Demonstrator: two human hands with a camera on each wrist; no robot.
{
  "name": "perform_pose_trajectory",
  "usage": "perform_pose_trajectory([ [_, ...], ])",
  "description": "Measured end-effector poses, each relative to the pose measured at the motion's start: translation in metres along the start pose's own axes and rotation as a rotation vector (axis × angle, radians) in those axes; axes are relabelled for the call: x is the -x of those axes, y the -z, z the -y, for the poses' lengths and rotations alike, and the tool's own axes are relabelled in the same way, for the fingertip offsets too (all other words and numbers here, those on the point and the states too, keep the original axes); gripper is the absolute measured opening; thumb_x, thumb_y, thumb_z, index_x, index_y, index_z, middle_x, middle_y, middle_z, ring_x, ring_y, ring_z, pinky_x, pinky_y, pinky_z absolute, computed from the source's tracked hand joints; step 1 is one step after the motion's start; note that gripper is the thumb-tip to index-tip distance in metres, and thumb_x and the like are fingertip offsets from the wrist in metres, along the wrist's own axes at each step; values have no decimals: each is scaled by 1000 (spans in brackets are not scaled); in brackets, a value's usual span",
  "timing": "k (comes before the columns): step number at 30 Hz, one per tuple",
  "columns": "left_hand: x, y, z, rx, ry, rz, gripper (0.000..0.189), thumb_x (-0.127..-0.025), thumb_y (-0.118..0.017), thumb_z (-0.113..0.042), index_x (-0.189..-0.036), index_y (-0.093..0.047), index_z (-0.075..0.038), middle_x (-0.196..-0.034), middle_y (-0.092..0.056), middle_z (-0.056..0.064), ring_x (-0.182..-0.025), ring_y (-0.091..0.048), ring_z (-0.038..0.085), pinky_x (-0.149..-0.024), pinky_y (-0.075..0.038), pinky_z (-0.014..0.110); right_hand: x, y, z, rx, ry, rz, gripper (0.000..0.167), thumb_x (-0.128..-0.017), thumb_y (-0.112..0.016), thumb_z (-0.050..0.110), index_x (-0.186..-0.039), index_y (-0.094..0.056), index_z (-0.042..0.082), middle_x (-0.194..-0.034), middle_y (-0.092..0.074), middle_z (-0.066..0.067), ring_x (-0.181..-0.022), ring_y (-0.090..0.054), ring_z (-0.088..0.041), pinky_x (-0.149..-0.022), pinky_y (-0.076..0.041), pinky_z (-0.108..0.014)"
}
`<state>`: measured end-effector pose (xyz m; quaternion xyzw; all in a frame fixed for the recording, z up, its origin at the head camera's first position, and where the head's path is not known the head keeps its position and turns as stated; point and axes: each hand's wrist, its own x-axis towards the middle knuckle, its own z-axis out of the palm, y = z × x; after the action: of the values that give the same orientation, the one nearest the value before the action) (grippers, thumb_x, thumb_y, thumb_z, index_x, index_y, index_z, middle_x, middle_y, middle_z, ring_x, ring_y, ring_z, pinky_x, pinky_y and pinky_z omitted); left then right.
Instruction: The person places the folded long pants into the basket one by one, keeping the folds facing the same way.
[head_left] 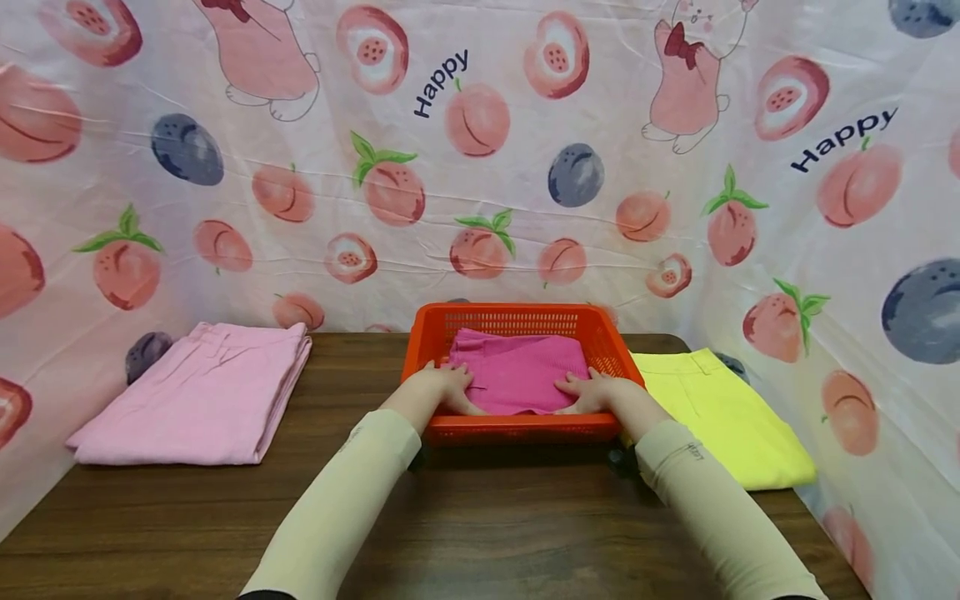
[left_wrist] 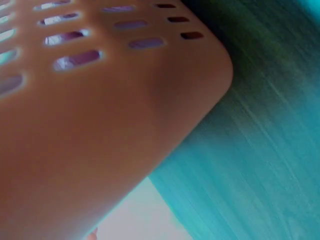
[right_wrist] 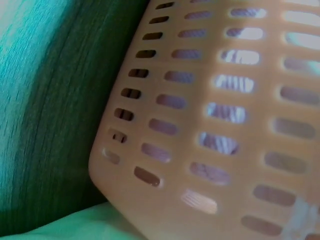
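Observation:
A folded magenta garment with a ribbed weave lies flat inside the red plastic basket. My left hand reaches over the basket's near-left rim, its spread fingers on the garment's left side and the thumb along its near edge. On the opposite side, my right hand touches the garment's near-right corner with fingers extended inward. In the left wrist view, the slotted basket wall hides the hand's work almost wholly. The right wrist view likewise shows the perforated basket wall, with cloth visible through its slots.
Folded light-pink trousers lie on the dark wooden table at the left. Folded yellow trousers lie right of the basket, partly behind the right forearm. A fruit-printed curtain encloses the table's back and sides.

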<state>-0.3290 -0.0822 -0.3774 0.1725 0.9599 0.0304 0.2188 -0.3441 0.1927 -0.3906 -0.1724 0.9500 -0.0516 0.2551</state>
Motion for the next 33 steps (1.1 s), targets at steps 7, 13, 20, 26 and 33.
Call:
perform_pose_trajectory([
  [7,-3,1,1,-52,-3,-10,93,-82,-60,-61,-152,-28,-10,-156,-21,12,-143,-13,29,-111,-2,55,7,5,12,27,-17,5,84,-86,-55,61,-152,-28,17,-157,-16,-14,-139,0,-47,-107,-6,-64],
  [13,-6,0,1,-60,4,-33,92,-81,-63,-60,-150,-32,-8,-156,-23,12,-143,-14,27,-111,-1,57,14,8,20,53,-24,-4,76,-91,-54,53,-152,-28,16,-157,-17,-15,-139,1,-48,-108,-5,-61],
  [20,-4,-2,5,-65,-35,-70,92,-82,-62,-59,-150,-30,-6,-156,-20,14,-144,-12,28,-111,-4,57,14,6,16,50,5,-24,75,-92,-51,53,-152,-27,15,-157,-18,-14,-140,-3,-46,-109,-7,-60],
  [26,-3,-5,4,-73,-47,-76,96,-83,-60,-60,-153,-22,-6,-157,-16,13,-144,-11,28,-110,-4,58,14,2,11,1,55,-62,77,-91,-54,52,-152,-29,13,-156,-17,-18,-140,-3,-46,-109,-6,-60],
  [33,-2,-4,1,-49,-51,-74,91,-84,-60,-59,-152,-25,-10,-157,-18,13,-144,-12,29,-110,-3,58,16,1,8,-9,98,-79,81,-90,-53,57,-152,-27,11,-156,-14,-20,-140,-2,-45,-109,-4,-61],
])
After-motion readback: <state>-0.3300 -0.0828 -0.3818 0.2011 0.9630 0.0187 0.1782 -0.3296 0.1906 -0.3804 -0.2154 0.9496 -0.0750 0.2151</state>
